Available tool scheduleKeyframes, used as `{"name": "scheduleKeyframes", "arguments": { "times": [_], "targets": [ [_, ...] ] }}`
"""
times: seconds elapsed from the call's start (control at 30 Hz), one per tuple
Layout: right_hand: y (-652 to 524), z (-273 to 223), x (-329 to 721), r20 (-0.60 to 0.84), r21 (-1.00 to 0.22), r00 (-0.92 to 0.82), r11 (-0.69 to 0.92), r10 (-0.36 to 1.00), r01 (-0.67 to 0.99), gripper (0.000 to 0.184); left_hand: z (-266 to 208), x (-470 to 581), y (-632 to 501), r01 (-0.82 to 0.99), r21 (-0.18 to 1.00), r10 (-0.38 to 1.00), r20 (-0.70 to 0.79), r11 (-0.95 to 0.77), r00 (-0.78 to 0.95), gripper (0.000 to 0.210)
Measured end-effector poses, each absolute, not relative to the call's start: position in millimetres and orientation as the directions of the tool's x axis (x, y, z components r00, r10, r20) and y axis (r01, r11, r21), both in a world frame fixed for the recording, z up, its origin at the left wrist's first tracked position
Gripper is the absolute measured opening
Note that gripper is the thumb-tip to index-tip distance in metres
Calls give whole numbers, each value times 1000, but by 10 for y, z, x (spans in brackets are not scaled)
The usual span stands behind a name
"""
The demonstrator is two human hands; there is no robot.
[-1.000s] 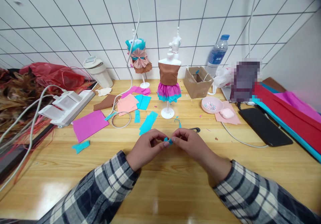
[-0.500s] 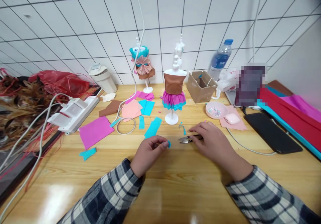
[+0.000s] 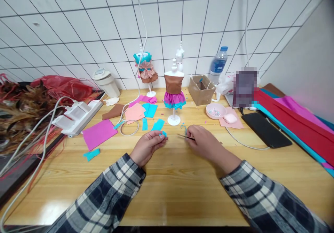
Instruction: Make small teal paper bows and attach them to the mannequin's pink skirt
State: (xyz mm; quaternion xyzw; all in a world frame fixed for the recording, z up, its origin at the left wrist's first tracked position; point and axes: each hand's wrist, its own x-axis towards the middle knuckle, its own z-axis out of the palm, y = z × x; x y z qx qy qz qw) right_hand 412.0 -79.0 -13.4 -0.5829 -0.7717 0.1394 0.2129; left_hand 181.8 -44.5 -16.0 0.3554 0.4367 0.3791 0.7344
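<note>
Between its thumb and fingertips, my left hand (image 3: 148,146) pinches a small crumpled piece of blue crepe paper (image 3: 163,134). My right hand (image 3: 203,141) is closed around thread snips (image 3: 184,136); their blades point left toward the paper, a short gap away. Just behind the right fingers lies a thin curled blue scrap (image 3: 183,127). Beyond both hands stands a small white dress form (image 3: 173,120) in a brown top (image 3: 173,84) and a gathered magenta skirt (image 3: 174,99) with a blue hem. A flat blue paper piece (image 3: 158,124) rests behind the left hand.
Magenta (image 3: 100,134), peach and brown sheets lie to the left, near a power strip (image 3: 83,118). A second dressed form (image 3: 147,70) stands at the back. To the right are a cardboard box (image 3: 201,94), a bowl of beads (image 3: 215,111) and a black phone (image 3: 266,129).
My right hand has picked up the thread snips from the table and turned them edge-on. My left hand has shifted slightly left and forward with the blue crepe paper. The camera view has shifted.
</note>
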Motion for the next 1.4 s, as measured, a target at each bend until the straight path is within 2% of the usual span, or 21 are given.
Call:
{"name": "scheduleKeyframes", "arguments": {
  "times": [0.17, 0.27, 0.33, 0.43, 0.57, 0.77, 0.9, 1.07, 1.4],
  "targets": [
    [-882, -141, 3860, 132, -749, -135, 189, 982, 635, 7, -120, 1840, -528, -232, 869, 864, -334, 437, 376, 26],
    [-956, -182, 3688, 72, -929, -15, 73, 997, 362, 16, -97, 1865, -584, -238, 874, 866, -312, 423, 390, 24],
    [-1010, -220, 3574, 11, -984, 41, 3, 999, 180, 29, -86, 1881, -609, -279, 864, 878, -308, 419, 366, 24],
    [-1087, -267, 3458, -67, -997, -64, -64, 996, 43, 33, -79, 1903, -640, -356, 826, 886, -326, 437, 330, 26],
    [-1143, -277, 3438, -57, -997, -170, -48, 984, 57, 30, -95, 1960, -714, -383, 802, 884, -368, 458, 287, 26],
    [-1164, -262, 3448, -46, -991, -242, -15, 969, 131, 26, -110, 2056, -832, -261, 881, 889, -295, 395, 351, 24],
    [-1177, -261, 3449, -55, -987, -292, -8, 955, 160, 25, -146, 2030, -803, -170, 932, 913, -256, 320, 316, 28],
    [-1182, -260, 3461, -41, -978, -279, 19, 960, 209, 22, -206, 1971, -760, -84, 965, 932, -216, 250, 290, 29],
    [-1194, -238, 3464, -25, -971, -271, 40, 962, 234, 19, -210, 1962, -763, -46, 974, 935, -201, 223, 294, 28]
  ]
}}
